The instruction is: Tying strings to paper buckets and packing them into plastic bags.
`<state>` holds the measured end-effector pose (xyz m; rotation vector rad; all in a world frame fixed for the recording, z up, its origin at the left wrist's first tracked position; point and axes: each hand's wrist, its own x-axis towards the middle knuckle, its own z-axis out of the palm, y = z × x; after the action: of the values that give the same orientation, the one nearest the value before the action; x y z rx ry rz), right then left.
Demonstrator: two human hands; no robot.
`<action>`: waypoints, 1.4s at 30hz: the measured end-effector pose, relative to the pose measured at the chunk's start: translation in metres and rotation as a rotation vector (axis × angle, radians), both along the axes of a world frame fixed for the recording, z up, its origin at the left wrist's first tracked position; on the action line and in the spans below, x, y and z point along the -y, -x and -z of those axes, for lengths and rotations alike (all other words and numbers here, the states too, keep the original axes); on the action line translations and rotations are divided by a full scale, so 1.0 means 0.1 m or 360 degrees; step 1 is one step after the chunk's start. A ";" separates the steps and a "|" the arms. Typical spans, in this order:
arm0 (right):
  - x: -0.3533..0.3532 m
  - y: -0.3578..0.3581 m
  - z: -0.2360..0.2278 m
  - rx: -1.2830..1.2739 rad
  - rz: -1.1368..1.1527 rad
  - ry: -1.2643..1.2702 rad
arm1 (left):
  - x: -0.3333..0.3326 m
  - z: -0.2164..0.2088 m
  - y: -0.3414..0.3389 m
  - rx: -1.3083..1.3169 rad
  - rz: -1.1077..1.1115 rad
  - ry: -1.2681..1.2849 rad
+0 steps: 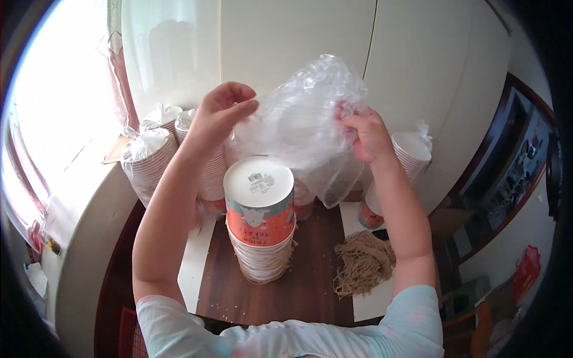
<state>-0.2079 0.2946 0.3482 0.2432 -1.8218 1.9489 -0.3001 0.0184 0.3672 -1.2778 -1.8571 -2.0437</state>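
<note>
A clear plastic bag (pixel 292 119) is held up, crumpled, above the table, its lower edge hanging behind a stack of paper buckets (pixel 261 224). My right hand (pixel 365 128) grips the bag's right side between thumb and fingers. Beside its left edge, my left hand (pixel 227 107) has its thumb and bent fingers apart, with nothing visible between them. The stack stands upside down mid-table: the top bucket shows a white base and an orange and teal printed side, with several rims nested below. Strands of twine seem to hang around the lower rims.
Bagged stacks of white paper buckets (pixel 146 158) stand at the back left, and another bagged stack (pixel 412 152) at the back right. A bundle of brown twine (pixel 363 262) lies on the right of the brown-and-white table (pixel 221 292). Pale cabinet doors (pixel 424 65) rise behind.
</note>
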 end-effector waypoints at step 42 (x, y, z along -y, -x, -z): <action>0.65 0.01 -0.11 -0.0080 -0.0189 -0.0524 | -0.76 0.03 0.16 -0.0828 -0.1038 0.0063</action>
<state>-0.2088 0.2300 0.3592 0.5106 -2.1309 1.6902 -0.3157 0.0942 0.3641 -0.9115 -1.7439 -1.2117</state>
